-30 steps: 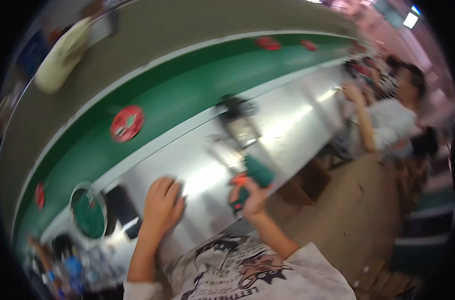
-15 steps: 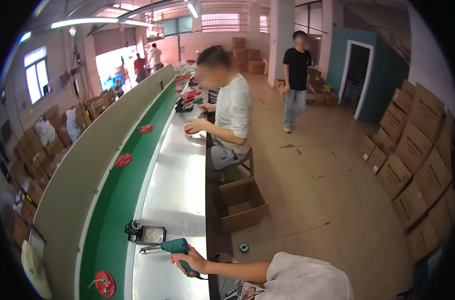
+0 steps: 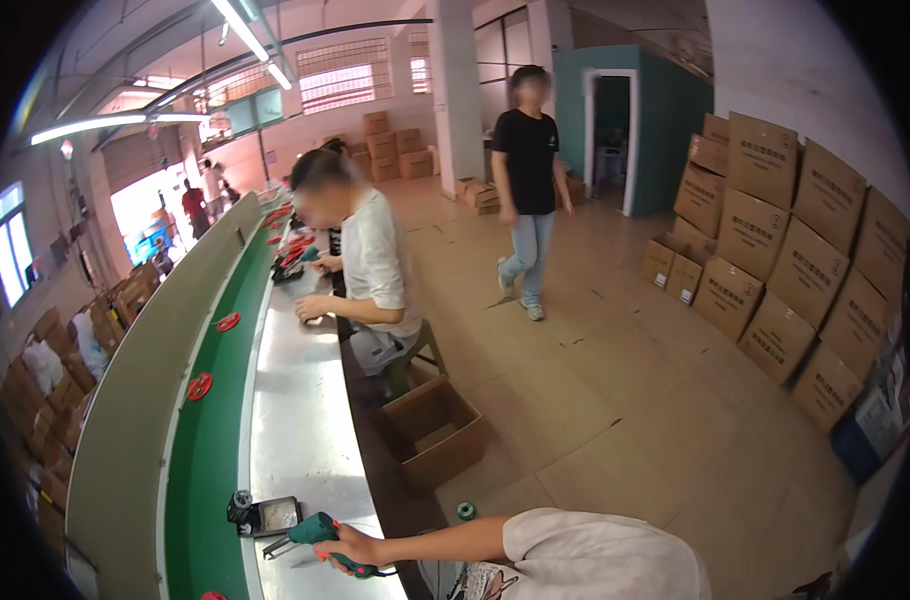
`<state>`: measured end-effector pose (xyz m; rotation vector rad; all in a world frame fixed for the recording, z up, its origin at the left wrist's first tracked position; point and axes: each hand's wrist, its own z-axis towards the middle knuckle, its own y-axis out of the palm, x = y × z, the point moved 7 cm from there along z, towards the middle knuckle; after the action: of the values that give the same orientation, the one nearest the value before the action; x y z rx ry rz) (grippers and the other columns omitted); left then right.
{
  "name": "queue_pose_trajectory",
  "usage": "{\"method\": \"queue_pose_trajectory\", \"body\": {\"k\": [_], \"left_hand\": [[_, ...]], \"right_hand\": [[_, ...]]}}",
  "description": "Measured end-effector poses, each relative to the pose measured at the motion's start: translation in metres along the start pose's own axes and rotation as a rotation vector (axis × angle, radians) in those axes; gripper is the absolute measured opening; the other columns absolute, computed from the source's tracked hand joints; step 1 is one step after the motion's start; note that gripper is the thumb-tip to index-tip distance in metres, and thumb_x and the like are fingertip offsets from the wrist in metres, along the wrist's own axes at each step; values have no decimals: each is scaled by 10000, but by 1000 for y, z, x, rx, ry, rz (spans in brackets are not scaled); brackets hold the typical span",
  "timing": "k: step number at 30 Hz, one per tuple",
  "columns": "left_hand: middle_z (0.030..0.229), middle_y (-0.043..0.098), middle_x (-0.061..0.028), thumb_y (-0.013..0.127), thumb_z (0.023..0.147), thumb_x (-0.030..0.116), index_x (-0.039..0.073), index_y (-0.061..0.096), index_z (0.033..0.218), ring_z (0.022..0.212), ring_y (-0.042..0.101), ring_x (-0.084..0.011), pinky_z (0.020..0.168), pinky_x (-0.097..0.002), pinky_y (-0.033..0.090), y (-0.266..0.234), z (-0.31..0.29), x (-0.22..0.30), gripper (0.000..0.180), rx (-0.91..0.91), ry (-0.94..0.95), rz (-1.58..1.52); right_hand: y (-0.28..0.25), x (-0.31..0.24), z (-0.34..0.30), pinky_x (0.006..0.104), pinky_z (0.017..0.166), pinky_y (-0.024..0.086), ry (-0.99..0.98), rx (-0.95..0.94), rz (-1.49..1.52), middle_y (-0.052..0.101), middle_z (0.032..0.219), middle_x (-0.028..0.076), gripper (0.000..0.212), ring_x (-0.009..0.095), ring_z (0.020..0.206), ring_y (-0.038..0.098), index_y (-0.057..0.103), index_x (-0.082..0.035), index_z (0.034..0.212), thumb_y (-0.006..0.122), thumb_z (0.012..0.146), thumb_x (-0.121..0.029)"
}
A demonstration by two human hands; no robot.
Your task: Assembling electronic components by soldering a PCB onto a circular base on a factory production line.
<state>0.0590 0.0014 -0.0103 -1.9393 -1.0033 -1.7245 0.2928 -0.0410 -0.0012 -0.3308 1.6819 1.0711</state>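
My right hand [image 3: 353, 546] is closed round the grip of a green soldering gun [image 3: 317, 528] with red parts, at the near end of the metal bench. Its metal tip points left, close above the bench top. Just beyond the tip stands a black soldering stand [image 3: 241, 512] with a shallow tray [image 3: 279, 515]. A cable hangs from the gun's grip. My left hand is out of view. A green spool [image 3: 466, 511] lies to the right of my forearm.
Red round parts [image 3: 200, 386] lie on the green conveyor belt [image 3: 213, 455]. Along the bench [image 3: 305, 400] a seated co-worker [image 3: 370, 250] handles something small. An open carton [image 3: 430, 430] stands on the floor. A person [image 3: 527, 150] walks there; stacked cartons [image 3: 755, 230] line the right.
My view has swung right, so the bench and co-worker shift left. The walking person is nearer. My right hand still grips the soldering gun beside the stand.
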Motion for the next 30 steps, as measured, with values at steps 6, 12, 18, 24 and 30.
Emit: {"method": "queue_pose_trajectory", "body": {"k": [6, 12, 18, 24, 30], "left_hand": [[722, 659, -79, 658, 893, -50, -2, 661, 811, 611, 597, -160, 566, -303, 501, 37, -17, 28, 95, -369, 243, 142], [724, 671, -79, 687, 914, 1, -12, 672, 862, 609, 597, -163, 573, -313, 497, 40, -18, 20, 55, -319, 162, 263], [723, 692, -88, 694, 961, 119, -5, 678, 865, 623, 595, -164, 590, -327, 500, 38, -21, 24, 158, -220, 149, 393], [715, 691, -94, 686, 980, 164, -13, 682, 864, 613, 588, -164, 579, -337, 493, 46, -27, 37, 211, -283, 221, 435], [692, 676, -83, 685, 979, 154, -6, 683, 861, 594, 580, -154, 548, -318, 473, 35, -21, 26, 200, -229, 187, 346]], "right_hand": [[1, -8, -5, 301, 408, 445, -97, 86, 11, 615, 834, 74, 297, 158, 448, 569, 540, -54, 999, 604, 1021, -343], [-6, 0, 0, 292, 421, 450, -88, 77, -21, 611, 860, 62, 291, 138, 470, 564, 524, -54, 1006, 590, 1028, -336], [-4, -2, -2, 290, 416, 450, -124, 83, -45, 611, 863, 70, 300, 136, 471, 567, 530, -45, 993, 572, 1037, -338], [-5, -1, -4, 289, 418, 450, -98, 88, -31, 616, 866, 73, 306, 138, 477, 569, 528, -42, 993, 576, 1035, -341], [6, -2, 1, 294, 423, 460, -104, 80, -62, 614, 850, 70, 308, 138, 481, 571, 529, -41, 972, 576, 1031, -340]]}}
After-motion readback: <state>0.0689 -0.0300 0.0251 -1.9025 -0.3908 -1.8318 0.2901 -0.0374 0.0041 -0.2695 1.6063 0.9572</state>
